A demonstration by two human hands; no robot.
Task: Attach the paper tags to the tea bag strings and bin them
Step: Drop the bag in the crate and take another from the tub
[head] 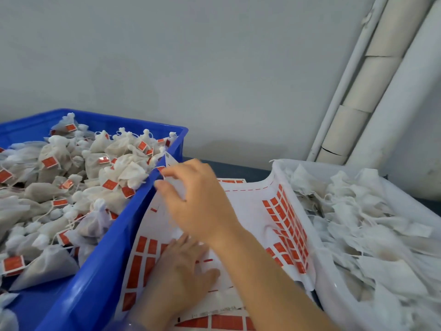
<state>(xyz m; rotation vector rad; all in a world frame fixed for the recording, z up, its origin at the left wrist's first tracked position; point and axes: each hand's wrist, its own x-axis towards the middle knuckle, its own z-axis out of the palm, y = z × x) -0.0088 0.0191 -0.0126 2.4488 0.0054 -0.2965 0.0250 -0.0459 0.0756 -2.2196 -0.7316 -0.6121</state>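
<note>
1. Head view: a blue bin [114,240] sits at the left, heaped with filled tea bags [78,177] whose strings already carry small red tags [49,161].
2. Head view: a white bin [331,292] stands at the right, holding a loose pile of white bags [372,225] with no red tags visible on them.
3. Head view: between the two bins lies a white sheet of tags [253,211], printed with rows of red rectangles; its left edge rises against the blue bin's wall and its right edge curls up against the white bin.
4. Head view: the left hand [181,266] lies palm down on the lower part of the sheet, fingers spread flat, its grip released and pressing the paper rather than holding anything.
5. Head view: the right hand [200,201] reaches across the sheet toward the blue bin's near corner. Its thumb and forefinger are pinched together on the sheet's upper left edge, just beside a red tag; whether the grip holds the sheet itself or a single tag, I cannot tell because of blur.
6. Head view: a dark worktop [241,169] shows behind the sheet, against a pale grey wall [191,68], with white pipes [372,80] running up the right corner.
</note>
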